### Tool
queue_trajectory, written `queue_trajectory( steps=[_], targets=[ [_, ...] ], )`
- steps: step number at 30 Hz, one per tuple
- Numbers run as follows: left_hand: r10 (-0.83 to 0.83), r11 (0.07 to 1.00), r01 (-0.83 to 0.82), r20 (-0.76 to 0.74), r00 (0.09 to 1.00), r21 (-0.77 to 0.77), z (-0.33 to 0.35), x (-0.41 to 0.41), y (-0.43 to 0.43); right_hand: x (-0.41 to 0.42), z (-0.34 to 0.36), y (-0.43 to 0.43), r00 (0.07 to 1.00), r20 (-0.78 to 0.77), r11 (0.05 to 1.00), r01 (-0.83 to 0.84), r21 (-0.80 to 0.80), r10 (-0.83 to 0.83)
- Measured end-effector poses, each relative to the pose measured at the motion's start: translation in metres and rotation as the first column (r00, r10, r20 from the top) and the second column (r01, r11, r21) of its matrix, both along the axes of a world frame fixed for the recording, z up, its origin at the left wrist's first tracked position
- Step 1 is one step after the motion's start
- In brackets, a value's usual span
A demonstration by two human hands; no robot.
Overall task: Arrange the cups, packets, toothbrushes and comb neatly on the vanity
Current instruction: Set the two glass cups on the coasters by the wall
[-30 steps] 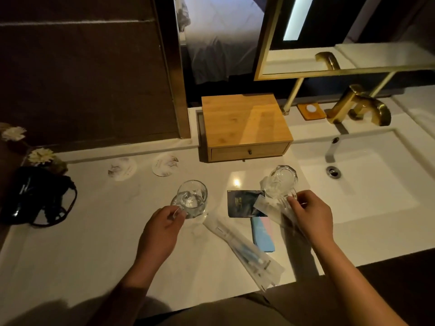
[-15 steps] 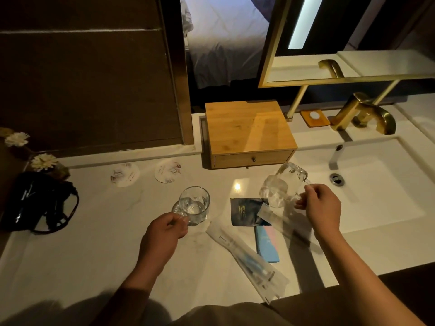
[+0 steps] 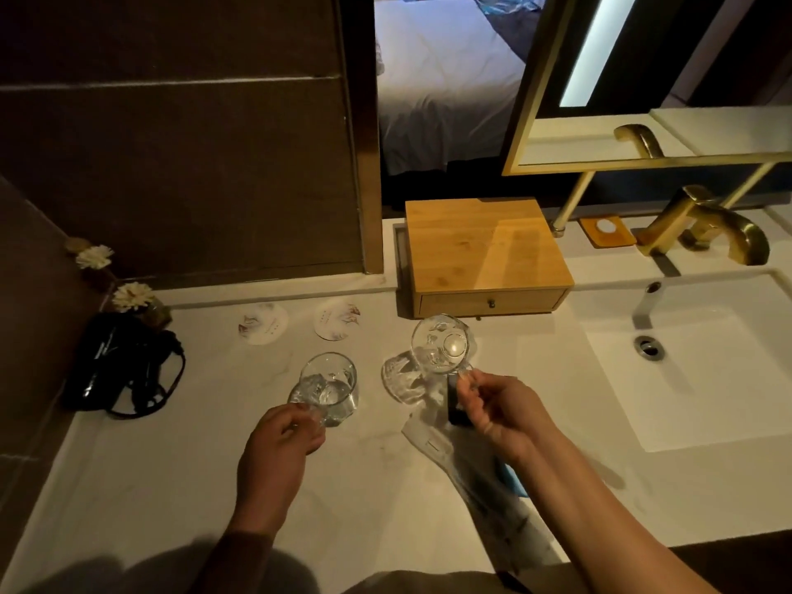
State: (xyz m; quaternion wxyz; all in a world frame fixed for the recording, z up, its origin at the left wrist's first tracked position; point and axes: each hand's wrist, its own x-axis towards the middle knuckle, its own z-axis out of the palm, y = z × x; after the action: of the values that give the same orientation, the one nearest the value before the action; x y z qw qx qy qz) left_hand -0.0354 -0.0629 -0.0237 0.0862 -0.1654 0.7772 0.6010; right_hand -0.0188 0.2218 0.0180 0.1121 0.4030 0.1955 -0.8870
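The white marble tabletop (image 3: pixel 171 473) spreads under my arms, and the square bamboo drawer box (image 3: pixel 484 255) at its back edge serves as my landmark. To the right of the box the white rectangular sink basin (image 3: pixel 703 379) is sunk into the tabletop, with the curved gold tap (image 3: pixel 707 225) behind it. Far to the left of the box, against the dark wall, lies a black hair dryer with its coiled cord (image 3: pixel 120 366).

A long clear plastic packet with toothbrushes inside (image 3: pixel 441 448) lies flat in front of the box, running toward me under my right forearm. A corner of a pale blue flat packet (image 3: pixel 514 480) peeks out beside that forearm, and a dark flat sachet (image 3: pixel 455 400) is partly hidden behind my fingers. I cannot make out a comb.

My right hand (image 3: pixel 501 415) is in front of the box and pinches the handle of a clear glass cup (image 3: pixel 441 345), held off the tabletop and tipped so that its mouth faces me; it hangs just in front of the drawer. My left hand (image 3: pixel 278 448) is in front of and left of the box, closed on the handle of a second clear glass cup (image 3: pixel 328 388); I cannot tell whether that cup touches the tabletop.

Two round white paper coasters with a floral print (image 3: pixel 300 323) lie side by side just left of the box, beyond the left cup.
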Motion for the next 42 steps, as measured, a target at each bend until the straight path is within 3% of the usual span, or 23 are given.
queue_trajectory(
  steps=[7,28,37,42],
  targets=[
    [0.072,0.997,-0.073,0.013,0.997,0.040,-0.008,0.004,-0.018,-0.016,-0.020,-0.033,0.999,0.012,0.990,-0.033,-0.141,0.035],
    [0.139,0.987,-0.136,-0.027,0.990,0.089,-0.013,-0.002,-0.018,-0.041,-0.035,-0.039,0.981,0.145,0.982,-0.106,-0.158,0.129],
    [0.173,0.978,-0.170,-0.014,0.985,0.122,-0.016,-0.002,-0.018,-0.039,-0.033,-0.037,0.979,0.130,0.987,-0.153,-0.042,0.157],
    [0.168,0.976,-0.167,-0.001,0.986,0.141,-0.017,-0.001,-0.018,-0.031,-0.030,-0.033,0.964,0.076,0.955,-0.265,0.137,0.256]
  ],
)
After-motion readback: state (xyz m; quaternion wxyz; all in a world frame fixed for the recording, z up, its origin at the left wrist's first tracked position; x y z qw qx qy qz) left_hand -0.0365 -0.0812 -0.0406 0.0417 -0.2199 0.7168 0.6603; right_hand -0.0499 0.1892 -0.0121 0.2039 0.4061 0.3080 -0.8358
